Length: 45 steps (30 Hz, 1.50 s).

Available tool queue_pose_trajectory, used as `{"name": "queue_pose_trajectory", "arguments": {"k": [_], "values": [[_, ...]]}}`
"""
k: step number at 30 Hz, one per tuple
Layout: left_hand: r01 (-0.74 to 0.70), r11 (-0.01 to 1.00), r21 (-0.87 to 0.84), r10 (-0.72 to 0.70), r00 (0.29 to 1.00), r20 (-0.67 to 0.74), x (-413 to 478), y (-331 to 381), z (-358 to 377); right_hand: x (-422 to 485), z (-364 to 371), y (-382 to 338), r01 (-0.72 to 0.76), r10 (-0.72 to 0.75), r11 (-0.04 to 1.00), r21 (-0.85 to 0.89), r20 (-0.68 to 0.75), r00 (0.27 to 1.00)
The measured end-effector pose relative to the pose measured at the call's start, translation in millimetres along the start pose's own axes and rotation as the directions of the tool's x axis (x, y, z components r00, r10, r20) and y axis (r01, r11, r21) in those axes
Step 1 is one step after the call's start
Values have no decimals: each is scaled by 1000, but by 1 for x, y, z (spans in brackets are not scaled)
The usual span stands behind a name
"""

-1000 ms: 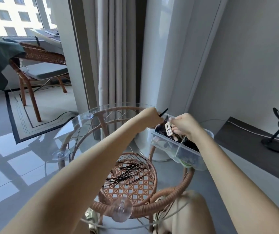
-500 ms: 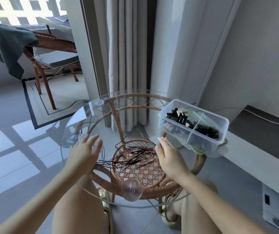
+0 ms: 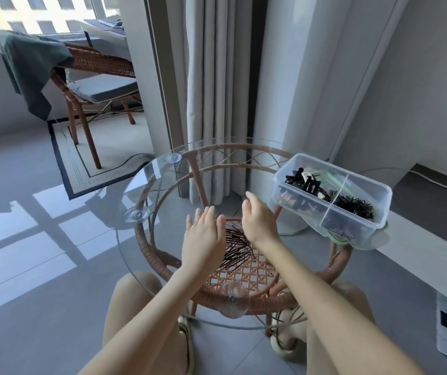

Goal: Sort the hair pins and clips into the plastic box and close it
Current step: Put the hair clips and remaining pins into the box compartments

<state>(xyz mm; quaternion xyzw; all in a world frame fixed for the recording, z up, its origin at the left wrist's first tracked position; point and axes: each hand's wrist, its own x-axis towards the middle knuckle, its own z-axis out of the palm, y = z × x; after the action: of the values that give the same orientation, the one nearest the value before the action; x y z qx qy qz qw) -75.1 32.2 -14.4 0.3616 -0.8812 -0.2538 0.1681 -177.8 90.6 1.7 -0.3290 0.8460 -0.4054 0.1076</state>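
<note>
Since half a second ago both hands have closed inward over the loose pile of black hair pins [image 3: 237, 246] on the glass tabletop [image 3: 162, 190]. The left hand [image 3: 203, 236] and right hand [image 3: 257, 223], then set well apart on either side of the pile, now stand edge-on and near each other, fingers extended and together, palms facing, flanking the pins. Neither hand pinches or holds anything yet; whether the fingertips touch the glass cannot be told. A second ago both hands were at the plastic box [image 3: 330, 201], so a fresh gathering pass appears to be starting, with the pins being swept into a bundle for lifting. The box sits open at the far right edge of the table, divided into compartments: dark clips in the left one, a mass of black pins in the right. No lid can be identified with certainty. Most pins remain outside the box, so the task is judged incomplete. The round glass top rests on a rattan frame [image 3: 146, 247] by clear suction pads. Grey tiled floor, pale curtains [image 3: 214, 77], and a rattan chair [image 3: 95, 85] draped with a green cloth [image 3: 30, 69] occupy the room.
</note>
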Motion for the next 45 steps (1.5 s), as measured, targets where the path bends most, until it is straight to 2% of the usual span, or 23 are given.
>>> {"name": "queue_pose_trajectory", "arguments": {"k": [3, 5, 9, 12, 14, 16, 18, 20, 21, 22, 24, 26, 28, 29, 31, 35, 37, 40, 45], "values": [[-30, 994, -104, 26, 999, -41, 6, 7, 3, 3, 6, -1, 45, -45, 999, 5, 144, 989], [-6, 979, -203, -11, 997, -82, 7, 11, 3, -9, 4, -2, 91, -99, 995, 51, 181, 978], [-12, 938, -347, -52, 983, -174, 7, 13, 1, -34, -11, 3, 77, -141, 962, 261, 234, 962], [-15, 902, -431, -60, 985, -160, 3, 17, 1, -52, -24, 6, 59, -185, 929, 366, 319, 929], [0, 853, -522, -67, 992, -110, 1, 20, 1, -58, -35, 10, 65, -205, 914, 400, 320, 925], [49, 778, -626, -55, 998, 9, 1, 19, -7, -61, -48, 17, 113, -208, 941, 320, 279, 937], [79, 720, -690, 17, 991, 131, 3, 11, -21, -62, -62, 22, 203, -194, 979, 1, 304, 933], [55, 762, -645, 115, 969, 219, 4, 1, -40, -62, -68, 24, 342, -181, 876, -341, 424, 887], [51, 796, -603, 151, 948, 280, 4, -3, -50, -60, -66, 23, 395, -175, 815, -424, 469, 865], [62, 829, -556, 170, 919, 355, 4, -5, -60, -58, -63, 22, 421, -176, 784, -456, 487, 856], [55, 908, -415, 183, 840, 511, 4, -9, -76, -50, -53, 18, 423, -201, 801, -424, 475, 857], [-117, 983, -138, 179, 764, 620, 1, -10, -85, -40, -43, 13, 419, -227, 832, -362, 467, 855], [-347, 932, 109, 187, 714, 674, -3, -11, -85, -33, -36, 6, 434, -238, 841, -324, 499, 834], [-397, 900, 179, 181, 715, 675, -5, -11, -83, -31, -34, 4, 436, -236, 844, -313, 513, 825], [-396, 887, 237, 179, 769, 614, -7, -11, -75, -28, -32, 2, 437, -238, 849, -295, 525, 817], [-297, 898, 326, 163, 910, 382, -12, -10, -61, -32, -28, 2, 500, -354, 827, -257, 454, 818], [-231, 914, 334, 132, 947, 293, -15, -12, -58, -36, -25, 5, 540, -417, 802, -257, 407, 813], [-162, 935, 316, 74, 960, 271, -18, -15, -57, -38, -23, 11, 549, -466, 801, -237, 328, 822], [-154, 951, 269, 64, 946, 317, -12, -10, -59, -38, -28, 10, 521, -450, 828, -208, 307, 839]]}}
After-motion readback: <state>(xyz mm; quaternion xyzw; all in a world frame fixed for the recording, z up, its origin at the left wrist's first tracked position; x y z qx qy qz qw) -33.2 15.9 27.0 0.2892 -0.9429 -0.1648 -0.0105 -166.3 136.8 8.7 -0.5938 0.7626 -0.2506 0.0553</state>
